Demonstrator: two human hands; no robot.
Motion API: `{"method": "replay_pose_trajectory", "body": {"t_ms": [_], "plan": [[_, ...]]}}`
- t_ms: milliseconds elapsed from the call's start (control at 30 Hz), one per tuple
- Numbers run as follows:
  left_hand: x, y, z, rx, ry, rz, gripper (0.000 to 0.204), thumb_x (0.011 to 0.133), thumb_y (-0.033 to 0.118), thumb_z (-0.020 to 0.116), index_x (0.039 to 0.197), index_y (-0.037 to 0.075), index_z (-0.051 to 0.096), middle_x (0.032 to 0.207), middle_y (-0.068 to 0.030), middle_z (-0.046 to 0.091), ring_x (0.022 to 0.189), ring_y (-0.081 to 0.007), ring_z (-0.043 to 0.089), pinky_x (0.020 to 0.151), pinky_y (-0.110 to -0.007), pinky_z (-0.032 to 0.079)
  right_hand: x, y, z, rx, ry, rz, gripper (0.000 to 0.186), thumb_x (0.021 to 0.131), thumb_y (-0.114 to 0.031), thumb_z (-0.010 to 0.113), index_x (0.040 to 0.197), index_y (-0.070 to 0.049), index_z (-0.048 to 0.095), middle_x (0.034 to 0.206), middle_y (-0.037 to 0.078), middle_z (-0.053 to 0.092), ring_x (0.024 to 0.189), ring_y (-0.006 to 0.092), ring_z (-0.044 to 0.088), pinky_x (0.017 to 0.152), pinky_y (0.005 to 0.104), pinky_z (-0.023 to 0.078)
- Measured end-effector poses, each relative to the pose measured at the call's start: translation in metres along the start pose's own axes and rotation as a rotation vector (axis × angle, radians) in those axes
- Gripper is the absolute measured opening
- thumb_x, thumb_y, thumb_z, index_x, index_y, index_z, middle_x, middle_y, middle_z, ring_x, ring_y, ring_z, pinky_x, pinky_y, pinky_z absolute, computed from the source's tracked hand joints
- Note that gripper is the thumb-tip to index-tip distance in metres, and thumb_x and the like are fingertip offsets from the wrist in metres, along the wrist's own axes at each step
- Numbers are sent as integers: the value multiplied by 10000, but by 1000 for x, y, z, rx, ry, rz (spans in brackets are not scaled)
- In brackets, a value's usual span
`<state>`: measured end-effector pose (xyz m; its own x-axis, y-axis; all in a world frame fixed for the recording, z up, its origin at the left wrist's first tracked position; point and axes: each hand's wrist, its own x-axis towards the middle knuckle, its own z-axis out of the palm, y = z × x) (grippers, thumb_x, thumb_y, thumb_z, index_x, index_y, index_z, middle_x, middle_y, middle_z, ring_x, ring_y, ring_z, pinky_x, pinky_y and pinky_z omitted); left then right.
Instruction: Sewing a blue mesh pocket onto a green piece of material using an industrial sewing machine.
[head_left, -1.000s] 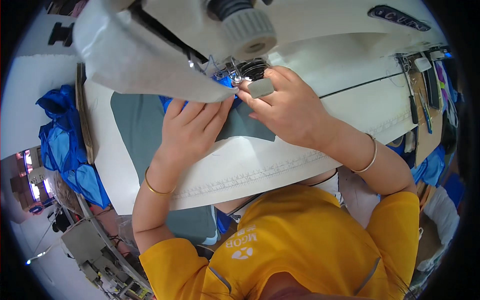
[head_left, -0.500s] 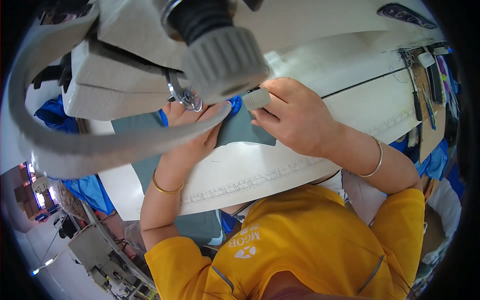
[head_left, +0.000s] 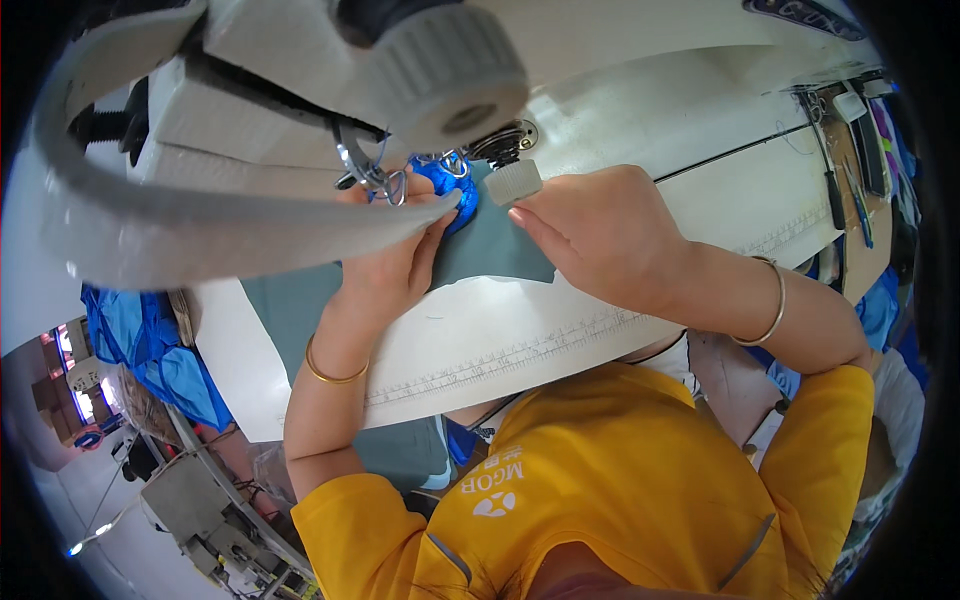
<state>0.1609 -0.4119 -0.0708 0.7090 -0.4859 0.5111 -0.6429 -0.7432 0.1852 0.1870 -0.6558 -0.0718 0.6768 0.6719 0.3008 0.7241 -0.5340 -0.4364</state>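
Observation:
My left hand (head_left: 385, 270) is under the sewing machine head, its fingers closed at a bunched piece of shiny blue fabric (head_left: 462, 212). The machine's pale curved arm hides part of that hand. Beneath it a grey-green cloth panel (head_left: 495, 250) lies flat on the white table, partly covered by my wrist. My right hand (head_left: 615, 240) is at the panel's right side, fingers bent and thumb pointing inward. A small ridged knob (head_left: 513, 182) covers its fingertips, so what they pinch is hidden.
The sewing machine's large grey knob (head_left: 445, 75) and wire thread guide (head_left: 365, 170) hang over the work. A printed ruler scale (head_left: 500, 355) runs along the table's front edge. Tools lie on a board (head_left: 868, 225) at right; blue fabric (head_left: 150, 340) hangs at left.
The blue fabric shows more now, bunched up beside my left fingers. My right hand has shifted slightly right and down. The view has shifted a little, uncovering more of the machine's parts.

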Motion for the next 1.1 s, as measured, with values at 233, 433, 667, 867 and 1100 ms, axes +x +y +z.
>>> {"method": "replay_pose_trajectory", "body": {"t_ms": [233, 433, 667, 867, 1100], "plan": [[1, 3, -3, -27, -71, -14, 150, 812, 28, 773, 902, 67, 660, 953, -109, 650, 866, -286, 564, 892, -431, 368, -7, 2, -3, 46, -41, 26, 163, 909, -145, 650, 760, -92, 609, 696, 80, 645, 652, 296, 679, 585, 403, 531], [-5, -7, 1, -246, -43, -157, 107, 828, 51, 711, 869, 66, 613, 1029, -68, 693, 944, -300, 604, 857, -418, 391, -6, -1, -10, 23, -68, 5, 152, 908, -145, 653, 776, -83, 611, 705, 85, 644, 649, 288, 674, 570, 400, 523], [-7, -8, 3, -262, 13, -134, 99, 812, 30, 681, 845, 61, 593, 1001, -69, 682, 953, -309, 591, 900, -436, 403, -7, -5, -10, -13, -62, -36, 178, 926, -177, 657, 784, -96, 587, 681, 70, 626, 609, 289, 645, 537, 406, 498], [-4, -12, 1, -293, 29, -105, 93, 788, 46, 702, 850, 55, 633, 958, -63, 677, 994, -334, 598, 939, -455, 436, -8, -6, -9, -32, -68, -10, 181, 935, -167, 662, 785, -98, 588, 680, 79, 631, 608, 298, 645, 540, 413, 496], [-6, -8, 0, -17, 136, 87, 191, 722, 130, 733, 912, 116, 740, 924, -27, 660, 1011, -284, 602, 941, -471, 430, 27, -30, -27, 741, -284, 696, 190, 959, -146, 622, 917, 24, 695, 667, 91, 701, 549, 142, 680, 481, 288, 499]]}}
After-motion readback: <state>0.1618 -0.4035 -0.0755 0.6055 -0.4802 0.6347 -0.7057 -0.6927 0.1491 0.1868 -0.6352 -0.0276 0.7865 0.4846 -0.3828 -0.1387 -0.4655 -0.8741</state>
